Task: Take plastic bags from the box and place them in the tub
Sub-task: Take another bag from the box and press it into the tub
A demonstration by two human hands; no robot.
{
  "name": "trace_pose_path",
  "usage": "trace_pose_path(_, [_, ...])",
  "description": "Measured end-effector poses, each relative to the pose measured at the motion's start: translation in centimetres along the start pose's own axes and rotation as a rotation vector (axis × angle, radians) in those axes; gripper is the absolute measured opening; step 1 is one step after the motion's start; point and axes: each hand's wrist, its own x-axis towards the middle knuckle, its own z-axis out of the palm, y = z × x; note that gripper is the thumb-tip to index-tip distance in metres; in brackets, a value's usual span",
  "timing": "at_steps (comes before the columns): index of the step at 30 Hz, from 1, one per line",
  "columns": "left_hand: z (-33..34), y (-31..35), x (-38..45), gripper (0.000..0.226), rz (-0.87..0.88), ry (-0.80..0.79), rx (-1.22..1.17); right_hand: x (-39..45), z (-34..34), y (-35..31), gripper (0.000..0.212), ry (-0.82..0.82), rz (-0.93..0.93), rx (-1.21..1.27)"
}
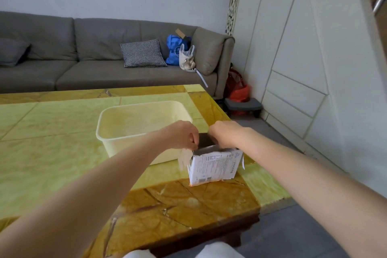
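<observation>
A small white printed cardboard box (213,165) stands open-topped on the yellow marble table, just right of a cream plastic tub (117,119) that looks empty. My left hand (182,134) rests at the box's left upper edge, fingers curled and pinching at the torn flap there. My right hand (225,134) curls over the box's far right rim, fingertips dipping into the dark opening. No plastic bag is visible; the inside of the box is hidden by my hands.
The table (52,153) has a brown border and its right edge runs close beside the box. A grey sofa (83,65) with a checked cushion and bags stands behind. White cabinets line the right wall.
</observation>
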Motion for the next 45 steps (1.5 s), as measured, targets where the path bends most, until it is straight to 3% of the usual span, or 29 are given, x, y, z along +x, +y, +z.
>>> trace_pose_path(4, [-0.1,0.3,0.1,0.022,-0.005,0.005,-0.003,0.2,-0.4,0.3,0.014,0.059,0.012,-0.013])
trace_pose_path(9, [-0.1,0.4,0.1,0.023,-0.003,-0.002,0.006,0.4,-1.6,0.4,0.01,-0.002,0.003,0.047])
trace_pose_path(14, [0.2,0.1,0.1,0.03,-0.022,0.033,-0.025,1.4,-3.3,1.7,0.018,0.123,0.107,0.274])
trace_pose_path(21, [-0.4,0.0,-0.2,0.072,-0.086,0.366,-0.141,1.1,-6.0,3.5,0.026,0.366,0.22,0.718])
trace_pose_path(24, [-1.5,0.0,-0.4,0.042,-0.089,0.606,-0.198,0.4,-6.9,3.7,0.028,0.383,0.234,0.871])
trace_pose_path(27, [-2.9,0.1,-0.5,0.009,-0.19,0.724,-0.53,0.0,-6.9,3.7,0.026,0.327,0.228,0.881])
trace_pose_path(30, [-4.1,0.0,-0.6,0.009,-0.213,0.719,-0.856,-0.2,-6.3,3.8,0.023,0.234,0.212,0.765])
trace_pose_path(35, [-4.4,-0.2,-0.3,0.015,-0.277,0.615,-1.065,0.1,-5.5,3.9,0.022,0.131,0.191,0.688])
trace_pose_path(37, [-4.5,-0.3,-0.1,0.014,-0.295,0.593,-1.074,0.2,-6.1,3.9,0.029,0.205,0.181,0.699])
trace_pose_path(39, [-4.8,-0.4,0.0,0.016,-0.307,0.595,-1.076,-0.3,-7.4,3.4,0.04,0.321,0.112,0.915])
trace_pose_path(41, [-5.1,-0.4,0.1,0.02,-0.32,0.604,-1.076,-0.9,-8.9,2.5,0.049,0.272,0.015,1.109])
trace_pose_path(43, [-5.3,-0.2,0.1,0.023,-0.311,0.614,-1.057,-1.0,-9.6,1.6,0.046,0.242,-0.055,0.972])
trace_pose_path(45, [-5.5,-0.2,0.0,0.024,-0.283,0.625,-1.061,-0.5,-9.8,1.3,0.024,0.389,-0.05,0.807])
